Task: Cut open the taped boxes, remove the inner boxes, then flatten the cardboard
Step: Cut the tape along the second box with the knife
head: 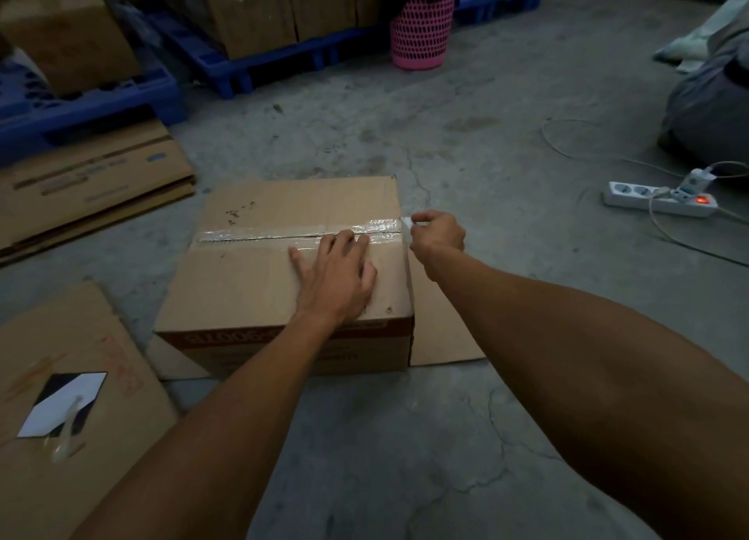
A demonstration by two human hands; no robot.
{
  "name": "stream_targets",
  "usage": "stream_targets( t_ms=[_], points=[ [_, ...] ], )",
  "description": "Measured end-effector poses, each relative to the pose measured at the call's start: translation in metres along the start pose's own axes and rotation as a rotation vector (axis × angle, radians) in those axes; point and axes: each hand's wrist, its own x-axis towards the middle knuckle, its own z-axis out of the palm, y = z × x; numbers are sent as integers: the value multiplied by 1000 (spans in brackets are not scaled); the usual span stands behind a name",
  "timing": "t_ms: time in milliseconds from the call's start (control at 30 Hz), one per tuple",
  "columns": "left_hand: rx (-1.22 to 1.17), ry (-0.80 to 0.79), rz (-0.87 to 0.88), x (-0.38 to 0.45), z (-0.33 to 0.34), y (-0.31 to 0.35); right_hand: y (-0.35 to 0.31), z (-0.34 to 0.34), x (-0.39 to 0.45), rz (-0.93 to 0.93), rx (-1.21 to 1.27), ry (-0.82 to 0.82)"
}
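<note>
The right hand (437, 233) curls round something small and white (406, 222) at the taped box's (251, 284) right edge, too tiny to name, and the left hand (338, 276) covers part of the tape seam (283, 233). The red print (227, 339) on the box's near side reads upside down and blurred. Flattened cardboard (60, 438) runs off the lower left edge, and a grey bundle (713, 105) is cut by the right edge.

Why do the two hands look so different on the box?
The left hand lies flat with spread fingers on the box top, while the right hand is curled, pinching a small white thing at the tape end. The left hand holds nothing; the right does. Both touch the same box.
</note>
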Motion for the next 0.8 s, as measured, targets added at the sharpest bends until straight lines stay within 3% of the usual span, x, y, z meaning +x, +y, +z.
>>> stream_targets(
  t_ms=[800],
  points=[
    [8,10,-3,1,-2,1,-3,-7,-4,-26,-48,20]
  ],
)
